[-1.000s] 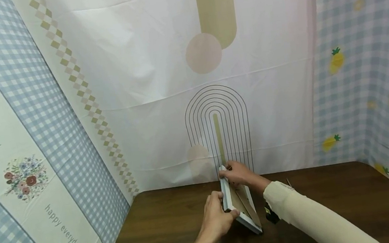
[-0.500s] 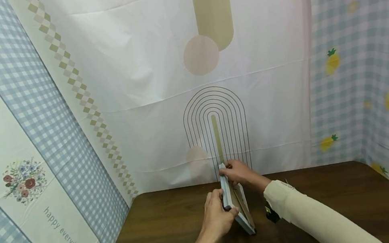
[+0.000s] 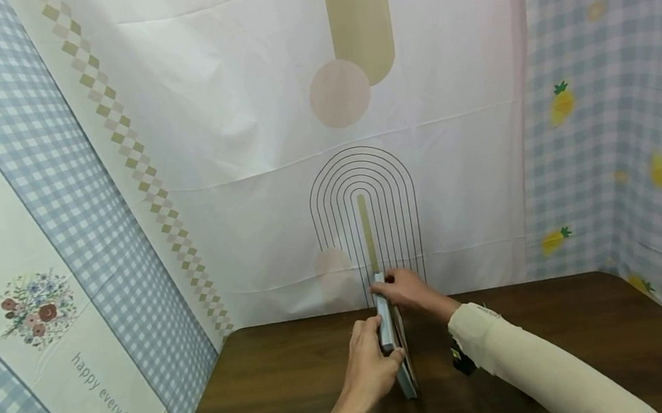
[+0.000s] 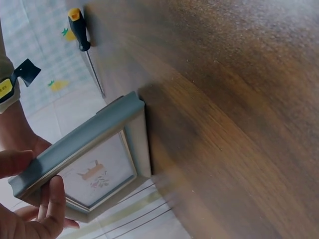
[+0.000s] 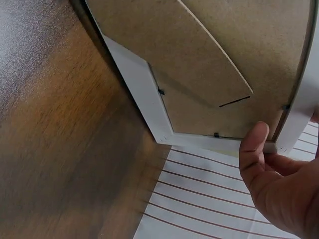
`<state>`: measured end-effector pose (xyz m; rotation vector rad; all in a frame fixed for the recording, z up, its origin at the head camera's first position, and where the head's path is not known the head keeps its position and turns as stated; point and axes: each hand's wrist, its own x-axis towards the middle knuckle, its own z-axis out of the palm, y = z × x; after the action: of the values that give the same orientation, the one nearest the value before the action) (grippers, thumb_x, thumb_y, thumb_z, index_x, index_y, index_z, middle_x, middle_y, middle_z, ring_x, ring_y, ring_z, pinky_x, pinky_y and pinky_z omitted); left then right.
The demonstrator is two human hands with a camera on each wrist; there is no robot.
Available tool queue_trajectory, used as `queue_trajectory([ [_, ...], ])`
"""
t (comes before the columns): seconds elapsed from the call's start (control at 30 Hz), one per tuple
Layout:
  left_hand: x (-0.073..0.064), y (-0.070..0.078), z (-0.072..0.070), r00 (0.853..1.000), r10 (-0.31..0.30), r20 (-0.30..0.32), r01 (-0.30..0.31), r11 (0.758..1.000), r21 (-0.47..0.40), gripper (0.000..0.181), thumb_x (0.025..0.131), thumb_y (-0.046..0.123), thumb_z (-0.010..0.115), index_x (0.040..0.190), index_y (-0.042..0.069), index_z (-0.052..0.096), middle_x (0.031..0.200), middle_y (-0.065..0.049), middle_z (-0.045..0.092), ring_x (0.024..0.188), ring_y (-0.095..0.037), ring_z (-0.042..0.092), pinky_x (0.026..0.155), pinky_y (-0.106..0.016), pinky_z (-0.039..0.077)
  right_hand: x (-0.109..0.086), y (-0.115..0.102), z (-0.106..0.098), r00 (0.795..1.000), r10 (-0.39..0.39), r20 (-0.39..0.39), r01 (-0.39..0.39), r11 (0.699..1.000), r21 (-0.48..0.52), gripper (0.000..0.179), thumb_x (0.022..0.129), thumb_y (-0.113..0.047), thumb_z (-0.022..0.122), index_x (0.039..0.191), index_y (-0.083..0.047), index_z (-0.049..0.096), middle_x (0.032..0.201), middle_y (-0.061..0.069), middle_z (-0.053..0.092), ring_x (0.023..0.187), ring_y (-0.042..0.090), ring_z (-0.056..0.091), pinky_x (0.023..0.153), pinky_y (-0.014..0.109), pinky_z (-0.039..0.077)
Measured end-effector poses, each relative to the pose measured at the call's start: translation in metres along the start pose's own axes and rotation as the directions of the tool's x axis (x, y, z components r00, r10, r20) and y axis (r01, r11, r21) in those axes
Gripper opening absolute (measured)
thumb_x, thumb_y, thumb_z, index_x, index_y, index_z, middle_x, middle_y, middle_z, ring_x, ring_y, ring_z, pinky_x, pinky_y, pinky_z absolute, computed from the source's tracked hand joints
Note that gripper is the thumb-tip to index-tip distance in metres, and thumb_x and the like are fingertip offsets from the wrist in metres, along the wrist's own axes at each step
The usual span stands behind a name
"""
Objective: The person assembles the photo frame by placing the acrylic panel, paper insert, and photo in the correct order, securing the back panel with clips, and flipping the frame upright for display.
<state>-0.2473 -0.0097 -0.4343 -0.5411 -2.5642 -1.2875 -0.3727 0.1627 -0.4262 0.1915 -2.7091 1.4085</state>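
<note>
A picture frame (image 3: 385, 324) with a pale blue-grey edge stands upright on the table, seen nearly edge-on. My left hand (image 3: 370, 360) grips its near upper part, fingers on the front and thumb on the edge. My right hand (image 3: 406, 289) pinches its far top corner. In the left wrist view, the front holds a printed picture (image 4: 97, 172) of a small brown drawing. The right wrist view shows the brown backing board (image 5: 194, 109) with small dark metal tabs and a stand leg (image 5: 199, 45). There my right thumb (image 5: 255, 137) lies over the back corner.
A screwdriver (image 4: 79, 31) with a black and yellow handle lies on the brown wooden table (image 3: 288, 363), largely hidden by the right forearm in the head view. A black and yellow piece (image 3: 462, 361) sits at the right wrist. A printed cloth (image 3: 249, 244) hangs behind the table.
The frame has turned in my hands, its lower near corner swinging left. Its back was visible earlier in the head view and now almost only the edge shows. Both hands keep their hold.
</note>
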Motion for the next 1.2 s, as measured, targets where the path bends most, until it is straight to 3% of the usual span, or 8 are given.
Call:
queue_trajectory([
  [0.13, 0.001, 0.003, 0.002, 1.0, 0.012, 0.004, -0.012, 1.0, 0.023, 0.07, 0.091, 0.008, 0.091, 0.152, -0.006, 0.061, 0.132, -0.013, 0.067, 0.117, -0.023, 0.064, 0.1, -0.042, 0.061, 0.01, 0.013, -0.002, 1.0, -0.014, -0.003, 0.014, 1.0, -0.007, 0.057, 0.102, -0.05, 0.071, 0.125, 0.002, 0.07, 0.108, 0.019, 0.076, 0.077, 0.03, 0.07, 0.062, 0.037, 0.06],
  [0.23, 0.001, 0.005, 0.004, 1.0, 0.016, 0.015, -0.016, 0.999, 0.034, 0.071, 0.092, 0.007, 0.091, 0.154, -0.007, 0.06, 0.135, -0.014, 0.066, 0.114, -0.02, 0.063, 0.097, -0.042, 0.061, 0.012, 0.014, -0.003, 1.0, -0.001, -0.007, 0.001, 1.0, -0.022, 0.077, 0.1, -0.052, 0.071, 0.148, 0.007, 0.061, 0.132, 0.025, 0.075, 0.08, 0.031, 0.074, 0.065, 0.04, 0.064],
  [0.37, 0.002, 0.007, 0.007, 0.999, 0.012, 0.03, -0.014, 0.999, 0.037, 0.072, 0.092, 0.006, 0.091, 0.156, -0.007, 0.059, 0.134, -0.013, 0.066, 0.105, -0.015, 0.058, 0.091, -0.036, 0.058, 0.005, 0.004, -0.008, 0.999, 0.037, -0.015, -0.037, 0.999, -0.027, 0.079, 0.101, -0.046, 0.072, 0.158, 0.006, 0.054, 0.145, 0.029, 0.071, 0.088, 0.037, 0.077, 0.076, 0.047, 0.068],
  [0.5, 0.002, 0.009, 0.009, 0.998, 0.011, 0.055, -0.012, 1.0, 0.028, 0.073, 0.094, 0.005, 0.09, 0.158, -0.007, 0.057, 0.134, -0.012, 0.065, 0.101, -0.014, 0.057, 0.087, -0.032, 0.056, 0.001, 0.002, -0.01, 0.998, 0.032, -0.053, -0.036, 0.997, -0.068, 0.072, 0.102, -0.041, 0.069, 0.155, 0.006, 0.056, 0.14, 0.027, 0.073, 0.094, 0.035, 0.077, 0.09, 0.051, 0.068],
  [0.67, 0.003, 0.009, 0.011, 0.997, 0.039, 0.067, -0.039, 0.999, 0.004, 0.073, 0.093, 0.003, 0.09, 0.157, -0.007, 0.058, 0.127, -0.01, 0.065, 0.09, -0.009, 0.052, 0.079, -0.026, 0.051, 0.004, 0.011, -0.012, 0.996, -0.002, -0.09, -0.007, 0.995, -0.098, 0.071, 0.103, -0.046, 0.065, 0.149, 0.007, 0.06, 0.135, 0.027, 0.074, 0.106, 0.033, 0.076, 0.093, 0.049, 0.067],
  [0.87, 0.004, 0.009, 0.014, 0.995, 0.074, 0.073, -0.072, 0.997, -0.023, 0.072, 0.09, 0.002, 0.091, 0.154, -0.007, 0.061, 0.116, -0.005, 0.063, 0.083, -0.003, 0.05, 0.072, -0.021, 0.048, 0.003, 0.015, -0.016, 0.996, 0.029, -0.08, -0.032, 0.999, -0.04, 0.059, 0.104, -0.04, 0.067, 0.138, 0.007, 0.063, 0.126, 0.028, 0.073, 0.098, 0.035, 0.073, 0.082, 0.047, 0.065],
  [1.0, 0.004, 0.009, 0.016, 0.993, 0.079, 0.088, -0.076, 0.996, -0.039, 0.071, 0.089, 0.003, 0.094, 0.152, -0.007, 0.063, 0.117, -0.006, 0.066, 0.086, -0.008, 0.054, 0.072, -0.021, 0.049, 0.022, 0.043, -0.013, 0.994, -0.004, -0.108, -0.006, 0.995, -0.097, 0.06, 0.103, -0.047, 0.064, 0.13, 0.007, 0.065, 0.115, 0.025, 0.072, 0.088, 0.031, 0.066, 0.071, 0.043, 0.058],
  [1.2, 0.006, 0.008, 0.018, 0.992, 0.067, 0.111, -0.062, 0.997, -0.048, 0.07, 0.085, 0.006, 0.099, 0.148, -0.002, 0.07, 0.128, -0.012, 0.075, 0.091, -0.009, 0.064, 0.074, -0.022, 0.057, 0.023, 0.053, -0.019, 0.993, 0.033, -0.111, -0.042, 0.996, -0.082, 0.062, 0.102, -0.045, 0.067, 0.132, 0.009, 0.066, 0.121, 0.029, 0.072, 0.097, 0.035, 0.068, 0.08, 0.048, 0.061],
])
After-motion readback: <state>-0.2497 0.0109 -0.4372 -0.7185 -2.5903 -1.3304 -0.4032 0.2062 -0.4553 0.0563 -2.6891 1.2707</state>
